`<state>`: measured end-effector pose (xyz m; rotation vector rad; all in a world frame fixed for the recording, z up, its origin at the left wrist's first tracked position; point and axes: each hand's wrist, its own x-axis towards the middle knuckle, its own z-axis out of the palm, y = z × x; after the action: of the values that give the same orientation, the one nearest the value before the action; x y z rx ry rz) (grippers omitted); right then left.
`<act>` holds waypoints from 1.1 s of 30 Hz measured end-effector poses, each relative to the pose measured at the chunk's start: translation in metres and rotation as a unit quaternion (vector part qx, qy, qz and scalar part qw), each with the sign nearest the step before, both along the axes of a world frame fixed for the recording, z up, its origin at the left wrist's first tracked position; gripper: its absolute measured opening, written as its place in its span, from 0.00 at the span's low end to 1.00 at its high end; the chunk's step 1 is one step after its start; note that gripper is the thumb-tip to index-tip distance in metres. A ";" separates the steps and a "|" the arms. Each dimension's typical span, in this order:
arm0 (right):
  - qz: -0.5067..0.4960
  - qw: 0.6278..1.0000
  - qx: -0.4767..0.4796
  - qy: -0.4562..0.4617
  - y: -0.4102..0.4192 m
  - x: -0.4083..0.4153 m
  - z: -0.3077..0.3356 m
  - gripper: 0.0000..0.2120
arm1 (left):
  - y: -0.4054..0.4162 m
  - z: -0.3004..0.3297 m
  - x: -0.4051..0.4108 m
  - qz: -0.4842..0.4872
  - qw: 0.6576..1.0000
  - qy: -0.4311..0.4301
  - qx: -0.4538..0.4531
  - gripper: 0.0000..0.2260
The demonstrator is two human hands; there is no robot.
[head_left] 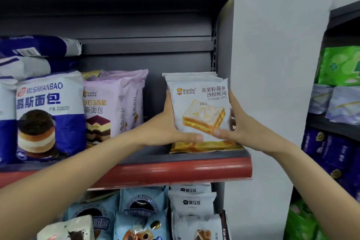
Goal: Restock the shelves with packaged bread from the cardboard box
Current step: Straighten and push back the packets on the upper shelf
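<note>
A white pineapple sandwich toast packet (200,107) stands upright at the right end of the shelf (175,167), in front of a row of like packets. My left hand (167,126) grips its left edge, thumb across the bottom front. My right hand (235,124) grips its right edge, thumb on the lower front. The packet sits on a flat yellow-orange packet (204,147) lying on the shelf. The cardboard box is out of view.
Purple mousse bread bags (115,103) and blue-white mousse bread bags (48,115) fill the shelf's left. A gap lies between the purple bags and the held packet. Blue and white bread packets (144,212) sit on the shelf below. A white pillar (272,84) stands right.
</note>
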<state>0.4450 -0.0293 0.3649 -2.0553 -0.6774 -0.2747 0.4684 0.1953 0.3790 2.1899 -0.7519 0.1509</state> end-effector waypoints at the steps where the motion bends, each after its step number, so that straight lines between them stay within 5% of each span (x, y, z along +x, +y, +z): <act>1: 0.010 1.000 -0.005 0.018 -0.003 -0.003 -0.003 0.57 | 0.003 -0.002 -0.003 -0.004 1.000 0.010 0.014 0.62; 10: 0.017 0.999 -0.003 0.037 -0.002 -0.011 -0.003 0.56 | 0.003 0.001 -0.018 0.035 0.996 0.047 0.061 0.61; 13: -0.058 0.998 0.030 0.005 0.001 -0.023 0.000 0.57 | 0.010 0.008 -0.036 0.084 0.992 0.042 0.084 0.58; 18: -0.128 0.943 0.033 -0.306 0.023 -0.046 0.012 0.30 | 0.045 0.009 -0.082 0.121 0.977 -0.168 0.050 0.25; 21: -0.051 0.948 -0.002 -0.314 0.062 -0.057 0.022 0.19 | 0.079 0.008 -0.098 0.187 0.886 -0.417 0.082 0.12; 24: 0.004 0.974 -0.026 -0.223 0.108 -0.053 0.028 0.23 | 0.120 0.007 -0.090 0.259 0.779 -0.550 0.153 0.15; 29: 0.026 0.988 -0.064 -0.136 0.167 -0.009 0.040 0.44 | 0.161 0.008 -0.077 0.337 0.801 -0.437 0.230 0.36; 33: -0.004 0.988 -0.025 -0.150 0.177 0.022 0.075 0.35 | 0.166 0.010 -0.069 0.319 0.757 -0.460 0.336 0.47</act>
<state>0.4667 0.1472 0.4401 -2.0846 -0.8647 -0.5862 0.3989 0.3608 0.3891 2.9714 -0.5304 1.6329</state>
